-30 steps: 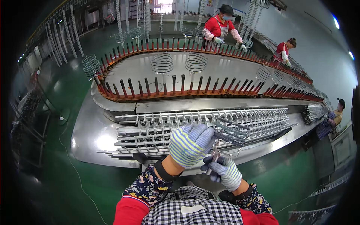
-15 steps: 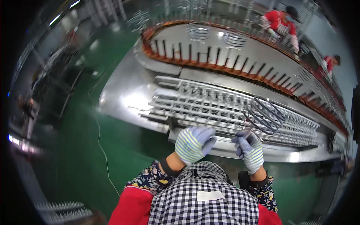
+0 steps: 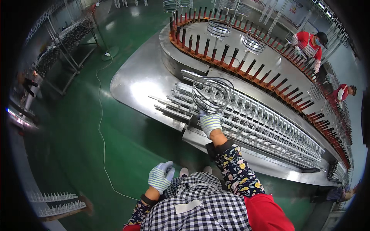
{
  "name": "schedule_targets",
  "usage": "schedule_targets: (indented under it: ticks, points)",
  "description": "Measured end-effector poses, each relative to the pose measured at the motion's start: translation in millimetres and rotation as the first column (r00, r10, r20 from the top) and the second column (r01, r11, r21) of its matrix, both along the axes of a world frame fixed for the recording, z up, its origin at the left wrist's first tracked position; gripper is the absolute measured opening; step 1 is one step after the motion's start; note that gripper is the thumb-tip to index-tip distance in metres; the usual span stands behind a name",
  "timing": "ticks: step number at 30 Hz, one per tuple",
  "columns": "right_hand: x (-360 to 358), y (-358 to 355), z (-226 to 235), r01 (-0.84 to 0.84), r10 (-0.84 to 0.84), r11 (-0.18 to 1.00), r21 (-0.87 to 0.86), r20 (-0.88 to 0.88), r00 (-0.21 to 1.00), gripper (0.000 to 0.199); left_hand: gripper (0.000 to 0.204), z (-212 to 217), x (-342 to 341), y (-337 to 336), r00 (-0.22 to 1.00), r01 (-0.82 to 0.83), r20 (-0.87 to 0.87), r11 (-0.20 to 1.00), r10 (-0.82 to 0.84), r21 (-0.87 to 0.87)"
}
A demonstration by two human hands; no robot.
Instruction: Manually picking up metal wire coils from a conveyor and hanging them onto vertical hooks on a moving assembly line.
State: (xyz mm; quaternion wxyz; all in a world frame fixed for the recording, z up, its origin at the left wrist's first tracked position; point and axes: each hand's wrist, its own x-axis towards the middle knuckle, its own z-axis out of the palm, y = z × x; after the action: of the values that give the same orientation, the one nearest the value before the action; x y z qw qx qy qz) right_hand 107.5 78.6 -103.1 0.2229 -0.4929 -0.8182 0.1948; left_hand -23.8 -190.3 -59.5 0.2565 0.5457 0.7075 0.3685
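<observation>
My right hand [image 3: 210,122], in a striped glove, is closed around the lower edge of a bundle of dark wire rings [image 3: 194,92]. The rings stand up over the rows of white metal racks [image 3: 266,127] on the steel table. My fingertips are partly hidden behind the wires and the glove. Low at my left side, my left hand [image 3: 161,177] hangs in front of the checked apron [image 3: 192,213]. Its fingers are loosely bent and apart, with nothing seen in them.
Behind the racks curves an orange track [image 3: 219,64] with upright dark pegs. More wire rings [image 3: 254,44] hang over it. Two co-workers in red [image 3: 308,44] stand on the far right. A thin white cable [image 3: 101,131] crosses the green floor. A spiked rack [image 3: 61,208] lies lower left.
My right hand has carried the wire rings leftward and farther out over the racks. My left hand has drawn back from the table toward my left side. The view has turned.
</observation>
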Motion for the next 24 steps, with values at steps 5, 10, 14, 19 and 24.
schedule_targets:
  ticks: [5,10,14,19,24]
  points:
    - [-5.5,-5.1,20.7,-0.072,-0.028,0.964,0.257,0.366,0.930,0.031,0.022,5.6,-18.0,17.5,0.995,-0.068,0.063,0.997,0.071,-0.047]
    - [-8.5,-1.9,12.5,0.015,-0.085,0.970,0.244,0.275,0.958,0.027,0.023,24.8,-3.8,83.8,0.998,0.037,0.043,0.997,-0.040,0.068]
    - [21.7,4.1,13.5,-0.059,-0.010,0.979,0.198,0.330,0.944,0.038,0.029,21.4,34.6,144.4,0.982,0.163,0.055,0.956,-0.182,0.243]
    - [47.3,-42.4,-10.6,-0.267,0.143,0.944,-0.193,-0.489,0.860,0.050,0.048,-55.9,22.6,183.3,0.769,-0.021,0.630,0.981,-0.107,0.194]
    - [277.1,-18.3,112.4,-0.117,-0.112,0.837,-0.535,-0.376,0.920,0.039,0.044,-78.3,45.4,228.4,0.893,-0.066,0.451,0.987,-0.006,0.145]
